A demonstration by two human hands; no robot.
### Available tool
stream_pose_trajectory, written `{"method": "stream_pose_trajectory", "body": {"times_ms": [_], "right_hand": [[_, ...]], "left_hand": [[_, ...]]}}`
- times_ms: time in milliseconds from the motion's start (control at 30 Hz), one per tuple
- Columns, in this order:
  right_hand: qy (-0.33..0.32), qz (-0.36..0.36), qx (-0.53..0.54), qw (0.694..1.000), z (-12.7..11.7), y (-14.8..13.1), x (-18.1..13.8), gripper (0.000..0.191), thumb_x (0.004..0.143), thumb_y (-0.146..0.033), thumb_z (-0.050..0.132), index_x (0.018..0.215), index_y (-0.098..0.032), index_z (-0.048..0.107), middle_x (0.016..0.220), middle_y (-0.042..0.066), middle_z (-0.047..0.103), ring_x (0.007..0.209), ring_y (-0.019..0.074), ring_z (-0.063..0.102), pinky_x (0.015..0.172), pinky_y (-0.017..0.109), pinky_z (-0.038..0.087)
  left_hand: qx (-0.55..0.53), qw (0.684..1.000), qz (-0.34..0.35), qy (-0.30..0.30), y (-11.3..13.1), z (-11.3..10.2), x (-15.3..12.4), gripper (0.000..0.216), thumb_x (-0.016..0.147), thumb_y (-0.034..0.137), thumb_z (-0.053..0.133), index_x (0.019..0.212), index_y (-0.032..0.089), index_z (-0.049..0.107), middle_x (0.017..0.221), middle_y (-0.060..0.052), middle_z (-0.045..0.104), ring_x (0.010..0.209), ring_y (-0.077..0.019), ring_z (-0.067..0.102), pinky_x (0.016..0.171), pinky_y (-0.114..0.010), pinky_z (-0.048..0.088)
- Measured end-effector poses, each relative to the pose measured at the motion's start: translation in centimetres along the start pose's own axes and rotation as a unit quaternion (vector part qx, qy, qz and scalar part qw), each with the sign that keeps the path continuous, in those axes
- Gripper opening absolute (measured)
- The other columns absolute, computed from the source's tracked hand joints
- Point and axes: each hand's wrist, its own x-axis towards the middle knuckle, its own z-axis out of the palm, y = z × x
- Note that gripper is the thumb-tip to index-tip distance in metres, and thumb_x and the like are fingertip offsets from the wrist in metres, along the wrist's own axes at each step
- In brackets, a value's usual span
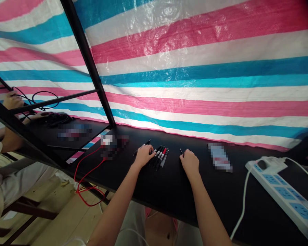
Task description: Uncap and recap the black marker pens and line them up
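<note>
Pens (160, 156) beside left grip (144, 155), pen (181, 150) in right grip (190, 162)

Head view, one: looked forward and down from above the near edge of the black desk (166, 188), close over it, facing the striped sheet (207, 71).

A long black tabletop (164, 188) runs across the view. Near its middle lies a cluster of slim pens (159, 155), set close together at a slant, one showing red. Toward the left sits a blurred-out bundle (115, 147) with a red cable (89, 205) dropping over the front edge; rightward, a blurred-out packet (220, 157), then a white power strip (284, 196) with blue socket panels
</note>
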Motion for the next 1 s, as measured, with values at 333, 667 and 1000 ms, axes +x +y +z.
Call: {"method": "stream_pose_trajectory", "body": {"times_ms": [333, 667, 1000], "right_hand": [[-0.016, 0.001, 0.004, 1.000, 0.1, -0.5, -0.1, 0.020, 0.082, -0.028, 0.040, 0.085, -0.013, 0.054, 0.078, 0.013, 0.061, 0.072, 0.0235, 0.061, 0.060, 0.030, 0.039], [-0.058, -0.011, 0.441, 0.896, 1.4, -0.5, 1.5, 0.030, 0.076, -0.045, 0.042, 0.076, -0.019, 0.056, 0.062, 0.003, 0.062, 0.050, 0.0139, 0.053, 0.045, 0.023, 0.032], [-0.110, 0.044, 0.695, 0.710, 2.1, -0.6, 2.2, 0.038, 0.066, -0.045, 0.055, 0.090, -0.015, 0.054, 0.082, 0.010, 0.068, 0.050, 0.0117, 0.057, 0.038, 0.018, 0.031]], "left_hand": [[0.012, 1.000, 0.004, -0.011, 0.2, -0.3, 0.0, 0.025, 0.074, 0.046, 0.056, 0.078, 0.022, 0.052, 0.073, 0.002, 0.055, 0.075, -0.0161, 0.051, 0.062, -0.026, 0.031], [0.028, 0.999, 0.004, 0.042, 0.5, -0.2, -0.1, 0.014, 0.084, 0.032, 0.047, 0.085, 0.021, 0.056, 0.086, -0.001, 0.060, 0.086, -0.0164, 0.050, 0.075, -0.030, 0.030], [0.009, 0.996, 0.070, 0.062, 2.0, -1.1, -0.5, 0.016, 0.087, 0.029, 0.042, 0.088, 0.023, 0.057, 0.090, 0.000, 0.059, 0.090, -0.0147, 0.047, 0.086, -0.031, 0.027]]}}
